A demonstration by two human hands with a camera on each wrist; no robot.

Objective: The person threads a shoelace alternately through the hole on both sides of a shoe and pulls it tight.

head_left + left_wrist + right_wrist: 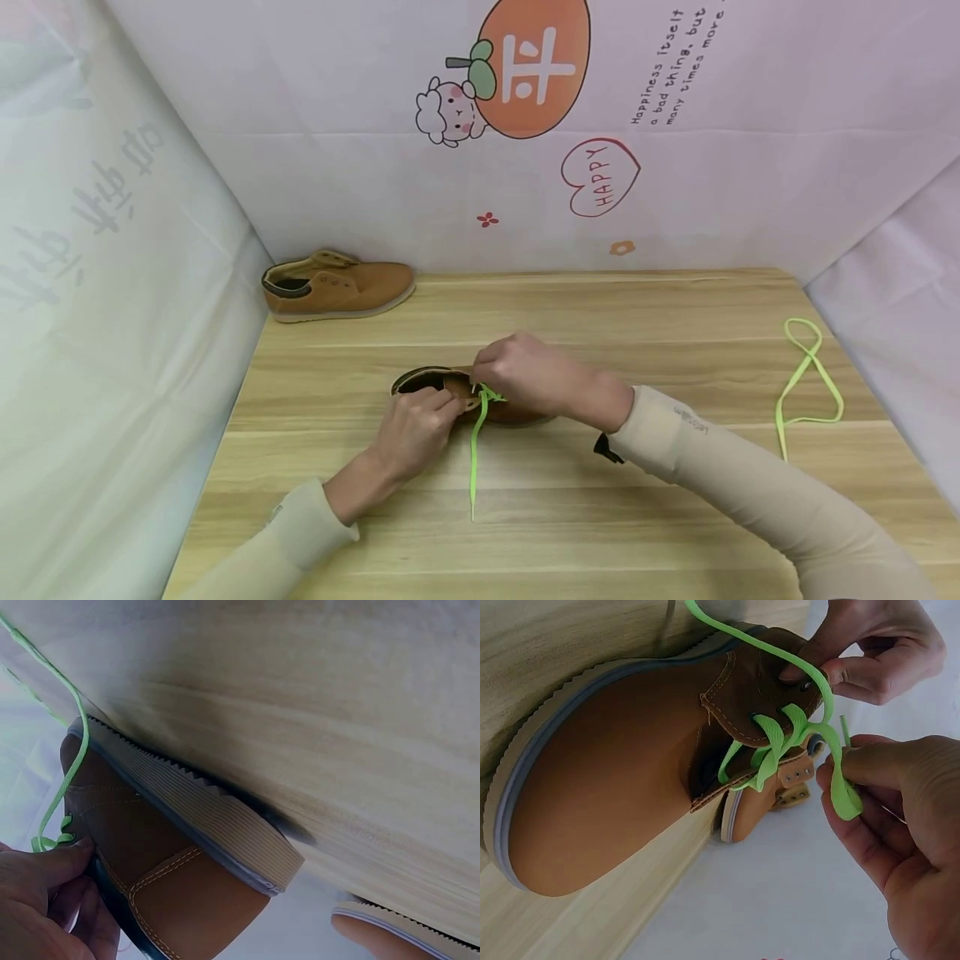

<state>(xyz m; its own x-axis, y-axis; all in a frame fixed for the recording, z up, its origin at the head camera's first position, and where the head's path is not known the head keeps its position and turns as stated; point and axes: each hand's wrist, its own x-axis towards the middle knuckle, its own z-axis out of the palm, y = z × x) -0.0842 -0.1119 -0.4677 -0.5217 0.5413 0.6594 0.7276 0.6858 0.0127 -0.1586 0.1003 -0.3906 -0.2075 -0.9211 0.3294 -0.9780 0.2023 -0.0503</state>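
Observation:
A brown leather shoe (517, 413) sits on the table, its toe to the right. My left hand (416, 427) pinches the near eyelet flap of this shoe between thumb and fingers, as the right wrist view also shows. A flat bright green shoelace (776, 742) runs through the front eyelets. Between thumb and fingertips, my right hand (907, 802) pinches one part of that lace just above the shoe opening. The lace's other end hangs over the near side of the shoe and lies straight on the table toward me.
A second brown shoe (360, 287), with no lace in its eyelets, stands at the back left corner. Another green lace (810, 358) lies looped at the right. White printed cloth (337, 167) walls the table (637, 533) at the back and sides.

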